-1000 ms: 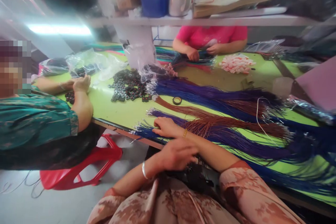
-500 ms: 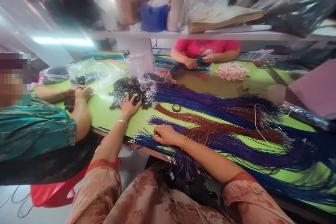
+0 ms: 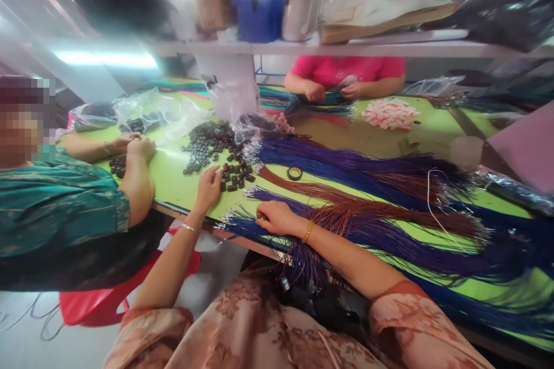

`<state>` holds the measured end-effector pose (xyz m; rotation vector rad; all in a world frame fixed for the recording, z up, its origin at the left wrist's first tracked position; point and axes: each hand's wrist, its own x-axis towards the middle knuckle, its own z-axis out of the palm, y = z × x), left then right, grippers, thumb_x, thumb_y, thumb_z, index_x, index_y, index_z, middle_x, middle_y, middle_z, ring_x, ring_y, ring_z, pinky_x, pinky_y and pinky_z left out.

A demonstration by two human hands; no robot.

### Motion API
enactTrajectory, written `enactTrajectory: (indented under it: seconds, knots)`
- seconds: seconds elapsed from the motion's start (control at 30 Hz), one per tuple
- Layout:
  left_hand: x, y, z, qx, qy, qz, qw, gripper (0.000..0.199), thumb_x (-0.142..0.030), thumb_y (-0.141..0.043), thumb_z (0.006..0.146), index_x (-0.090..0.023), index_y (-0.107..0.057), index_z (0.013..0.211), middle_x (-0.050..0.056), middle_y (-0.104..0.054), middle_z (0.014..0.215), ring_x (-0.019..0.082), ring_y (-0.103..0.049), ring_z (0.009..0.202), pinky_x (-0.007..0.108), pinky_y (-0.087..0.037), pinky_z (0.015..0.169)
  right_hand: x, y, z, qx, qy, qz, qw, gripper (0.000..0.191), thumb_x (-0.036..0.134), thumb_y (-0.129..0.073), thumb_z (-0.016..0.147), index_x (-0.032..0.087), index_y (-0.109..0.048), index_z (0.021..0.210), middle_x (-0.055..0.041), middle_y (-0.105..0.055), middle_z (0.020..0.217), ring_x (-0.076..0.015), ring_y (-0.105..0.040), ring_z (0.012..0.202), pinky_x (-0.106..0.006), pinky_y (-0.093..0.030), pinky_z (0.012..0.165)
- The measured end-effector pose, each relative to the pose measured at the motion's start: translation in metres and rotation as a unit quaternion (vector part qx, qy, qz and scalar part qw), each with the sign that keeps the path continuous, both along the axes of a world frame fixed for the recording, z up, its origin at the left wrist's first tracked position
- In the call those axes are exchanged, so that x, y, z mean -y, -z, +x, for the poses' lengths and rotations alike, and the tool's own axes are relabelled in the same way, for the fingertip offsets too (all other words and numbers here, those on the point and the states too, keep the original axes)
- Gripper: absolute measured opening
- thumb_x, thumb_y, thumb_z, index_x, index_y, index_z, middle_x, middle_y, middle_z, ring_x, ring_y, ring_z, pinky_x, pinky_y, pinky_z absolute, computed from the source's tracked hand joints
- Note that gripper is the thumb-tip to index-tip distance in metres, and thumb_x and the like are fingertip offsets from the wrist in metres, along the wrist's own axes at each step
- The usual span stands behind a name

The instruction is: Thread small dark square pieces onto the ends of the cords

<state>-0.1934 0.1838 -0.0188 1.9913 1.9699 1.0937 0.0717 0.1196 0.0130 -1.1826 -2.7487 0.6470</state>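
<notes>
My left hand [image 3: 209, 188] is beside a spread of small black connector pieces [image 3: 234, 176], its fingers drawn together; whatever they may hold is hidden. Curled fingers of my right hand [image 3: 277, 217] rest over the ends of blue wires [image 3: 242, 226] near the table's front edge; what is between them is too small to make out. Brown wires [image 3: 298, 191] and purple wires [image 3: 329, 153] with silvery tips run to the right. A black pile [image 3: 208, 141] lies behind my left hand.
At the left a person's hands [image 3: 141, 147] work over dark pieces. Across the green table [image 3: 173, 181] sits a person in pink [image 3: 350, 72], near pale pink pieces [image 3: 389, 113]. A tape roll [image 3: 294, 173] lies among the wires. Above is a loaded shelf [image 3: 268, 49].
My left hand has come off the black pieces, drawn back toward me and closed its fingers. Several pieces now lie spread apart. My right hand has barely moved; the view has shifted slightly.
</notes>
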Motion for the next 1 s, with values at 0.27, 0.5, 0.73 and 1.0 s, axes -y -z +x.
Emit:
enactTrajectory:
  seconds: [0.27,0.5,0.73,1.0]
  knots:
    - [0.036,0.005,0.020,-0.107,0.031,-0.035,0.993,0.030,-0.028,-0.046,0.087,-0.019,-0.071,0.099,0.011,-0.063,0.108,0.026,-0.055,0.104,0.040,-0.043,0.093,0.001,-0.001,0.000,0.013,-0.020,0.006,1.000,0.018,0.024,-0.045,0.091,0.016,-0.061,0.092,-0.0082,-0.068,0.093,-0.0176,-0.061,0.082,-0.026,-0.035,0.068]
    - [0.034,-0.003,0.025,-0.167,0.067,-0.086,0.980,0.016,-0.025,-0.056,0.080,-0.020,-0.067,0.089,0.011,-0.064,0.091,0.031,-0.051,0.101,0.046,-0.039,0.093,0.000,0.010,0.007,-0.094,0.030,-0.024,0.995,0.011,0.018,-0.046,0.087,0.015,-0.056,0.090,-0.0031,-0.064,0.077,-0.0123,-0.053,0.065,-0.024,-0.033,0.063]
    - [0.049,-0.012,0.014,0.105,0.016,-0.025,0.994,0.035,-0.031,-0.058,0.079,-0.018,-0.063,0.111,0.010,-0.059,0.112,0.021,-0.060,0.092,0.037,-0.048,0.088,-0.009,0.015,0.005,-0.316,0.116,-0.138,0.931,0.008,0.022,-0.052,0.078,0.015,-0.056,0.079,0.0030,-0.054,0.067,-0.0083,-0.044,0.058,-0.020,-0.035,0.056]
    - [0.087,-0.039,0.041,0.541,0.084,-0.152,0.823,0.039,-0.020,-0.076,0.061,-0.016,-0.069,0.099,0.005,-0.069,0.089,0.015,-0.063,0.078,0.029,-0.050,0.074,-0.014,-0.017,-0.005,-0.441,0.135,-0.255,0.850,0.020,0.035,-0.060,0.076,0.016,-0.054,0.079,0.0052,-0.050,0.064,-0.0064,-0.045,0.051,-0.020,-0.038,0.050]
